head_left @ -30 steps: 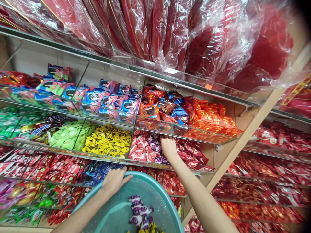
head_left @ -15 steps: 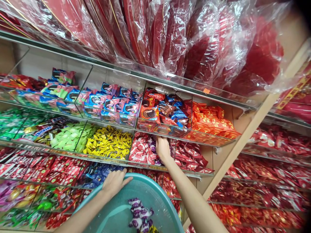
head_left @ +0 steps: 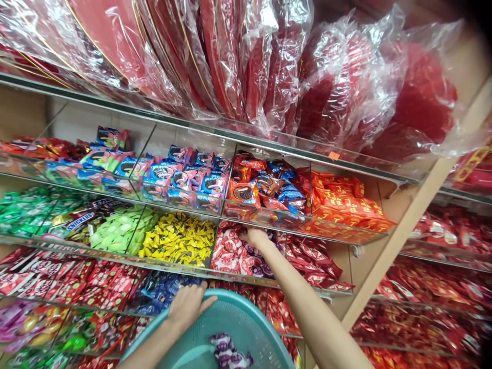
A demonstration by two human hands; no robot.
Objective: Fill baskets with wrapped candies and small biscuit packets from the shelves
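A teal plastic basket is at the bottom centre, with several purple-and-white wrapped candies inside. My left hand grips its far left rim, the thumb over the edge. Up on the shelf, my right hand reaches into a compartment, over red-and-white wrapped candies on its left and purple ones below and beside it. Its fingertips are hidden among the wrappers, so what they hold, if anything, does not show.
Yellow candies fill the compartment to the left. Above run a glass shelf edge and packaged biscuits. Red items in clear plastic hang over the top shelf. A wooden upright stands at the right.
My right hand has shifted left within the compartment, towards the red-and-white candies. The shelves and basket appear lower in the view. My left hand still grips the rim.
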